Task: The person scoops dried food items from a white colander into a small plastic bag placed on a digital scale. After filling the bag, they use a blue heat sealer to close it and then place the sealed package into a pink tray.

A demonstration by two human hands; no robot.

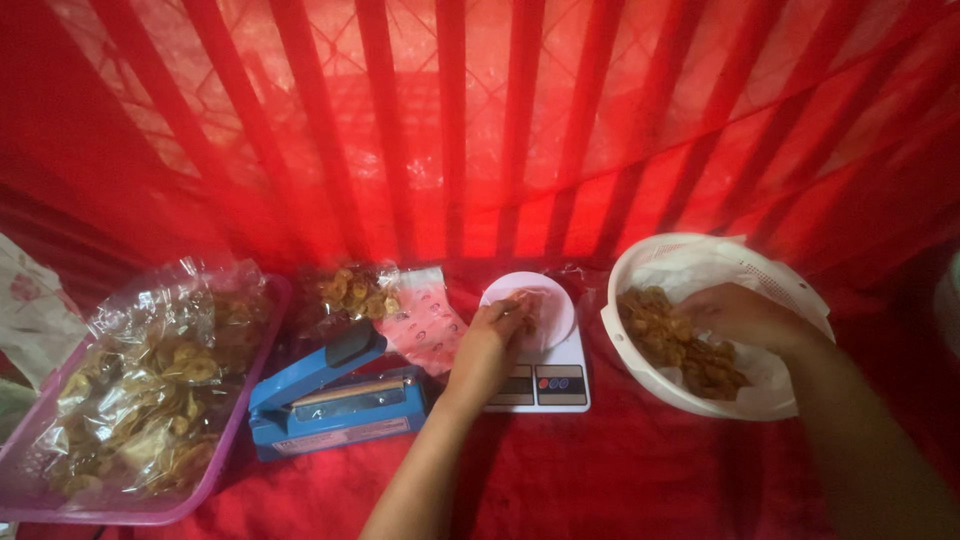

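While chips [680,345] lie heaped in the white basket [640,262], some are touched by the loosely curled right hand [735,315]; a small bag [528,305] on the scale [545,378] is pinched by the left hand [490,340].

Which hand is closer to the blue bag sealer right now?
Left. The left hand rests on the kitchen scale, just right of the blue bag sealer. The right hand is farther right, inside the white basket.
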